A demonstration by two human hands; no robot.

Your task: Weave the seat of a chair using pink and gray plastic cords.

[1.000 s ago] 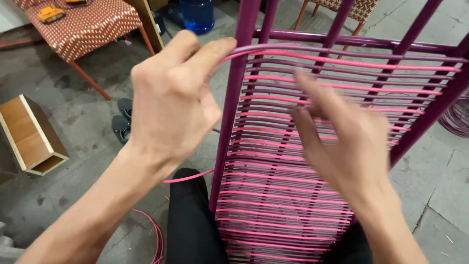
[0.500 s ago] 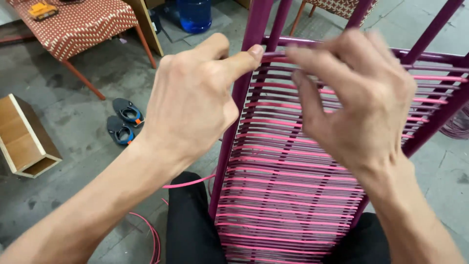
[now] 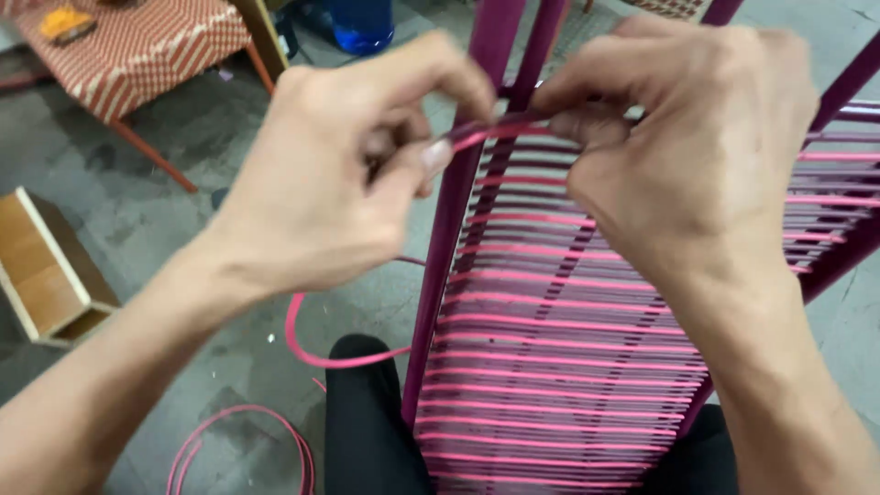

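A magenta metal chair frame (image 3: 440, 275) stands between my knees, wound with many rows of pink plastic cord (image 3: 568, 321). My left hand (image 3: 339, 183) pinches the pink cord at the frame's left upright, thumb and fingers closed on it near the top row. My right hand (image 3: 687, 147) is closed on the same cord just to the right, at the top of the weave. The two hands nearly touch. Loose cord (image 3: 316, 353) loops down by my left knee onto the floor.
A red-and-white woven chair (image 3: 128, 55) stands at the top left with a yellow object on its seat. A small wooden box (image 3: 46, 270) lies on the concrete floor at the left. A blue container (image 3: 362, 23) is at the top centre.
My right hand has risen from the middle of the weave to the top row and closed on the cord. My left hand moved right and down to pinch the cord at the upright.
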